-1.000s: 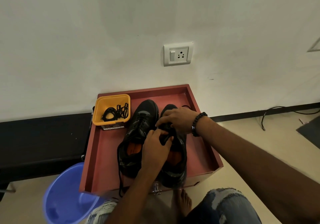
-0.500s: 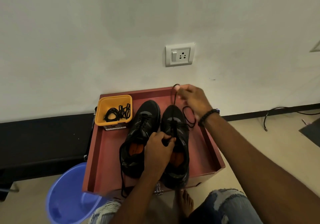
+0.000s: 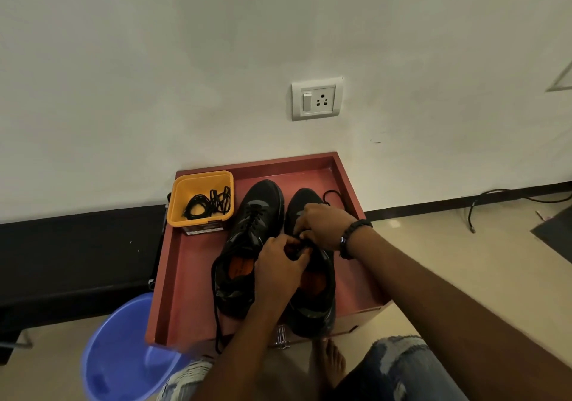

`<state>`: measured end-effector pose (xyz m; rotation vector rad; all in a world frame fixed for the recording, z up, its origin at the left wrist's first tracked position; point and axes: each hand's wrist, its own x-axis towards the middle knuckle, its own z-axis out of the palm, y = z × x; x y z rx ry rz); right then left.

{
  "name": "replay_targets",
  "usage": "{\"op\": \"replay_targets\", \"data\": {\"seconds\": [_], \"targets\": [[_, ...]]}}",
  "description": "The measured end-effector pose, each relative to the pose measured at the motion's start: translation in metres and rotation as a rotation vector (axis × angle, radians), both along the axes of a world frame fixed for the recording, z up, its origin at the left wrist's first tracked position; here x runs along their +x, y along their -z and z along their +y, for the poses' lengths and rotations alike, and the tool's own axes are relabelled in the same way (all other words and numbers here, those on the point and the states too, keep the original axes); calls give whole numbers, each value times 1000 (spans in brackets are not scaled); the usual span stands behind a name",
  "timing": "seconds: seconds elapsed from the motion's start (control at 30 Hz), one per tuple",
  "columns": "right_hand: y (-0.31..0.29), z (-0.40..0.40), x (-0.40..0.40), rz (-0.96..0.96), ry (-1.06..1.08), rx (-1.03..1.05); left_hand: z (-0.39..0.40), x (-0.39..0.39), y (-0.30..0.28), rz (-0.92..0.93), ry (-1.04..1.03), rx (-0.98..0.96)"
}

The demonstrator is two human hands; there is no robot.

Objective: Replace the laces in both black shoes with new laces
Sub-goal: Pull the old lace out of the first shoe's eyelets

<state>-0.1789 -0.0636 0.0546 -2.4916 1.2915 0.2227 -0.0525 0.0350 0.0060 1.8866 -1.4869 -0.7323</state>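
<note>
Both hands, the left hand (image 3: pixel 280 266) and the right hand (image 3: pixel 325 225), meet over the lacing of the right black shoe (image 3: pixel 312 276), which stands beside the left black shoe (image 3: pixel 247 246) in a red tray (image 3: pixel 185 276), with a yellow tub (image 3: pixel 200 198) of black laces (image 3: pixel 209 205) at the far left.

We saw a white wall (image 3: pixel 216 60) bearing a switch socket (image 3: pixel 317 98), a black skirting (image 3: pixel 77 246), and beige floor (image 3: pixel 464 261).

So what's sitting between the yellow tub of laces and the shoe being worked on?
The other black shoe, still laced, lies between the yellow tub and the right-hand shoe under both hands, as the head view shows.
</note>
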Motion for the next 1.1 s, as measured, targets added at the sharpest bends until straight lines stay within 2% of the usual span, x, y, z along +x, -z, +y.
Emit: {"op": "replay_targets", "data": {"seconds": [0.17, 0.2, 0.23, 0.37, 0.43, 0.5, 0.6, 0.67, 0.83, 1.0, 1.1], "targets": [[-11, -3, 2, 153, -153, -109, -2, 3, 3, 16, 5, 10], [-15, -3, 2, 130, -130, -139, -2, 3, 3, 16, -1, 9], [-20, -6, 0, 18, -50, -150, -1, 3, 3, 19, -7, 4], [-45, -32, -10, -765, 461, -200, -1, 1, 0, -8, -13, -10], [-49, -37, -17, -931, 658, -245, -1, 1, -2, -10, -14, -13], [-41, -37, -20, -860, 684, -220, -1, 1, -1, -8, -16, -11], [-15, -29, -22, -569, 574, -82, -2, 2, -2, 6, -19, -20], [0, -20, -23, -456, 507, -55, -2, 2, -2, 19, -12, -26], [26, 4, -26, -415, 399, 97, 3, 9, -4, 16, 33, -26], [31, 13, -34, -425, 317, 56, 2, 15, -7, 61, 122, 22], [27, 14, -34, -385, 291, 1, -18, 15, -11, 10, 181, 37]]}}
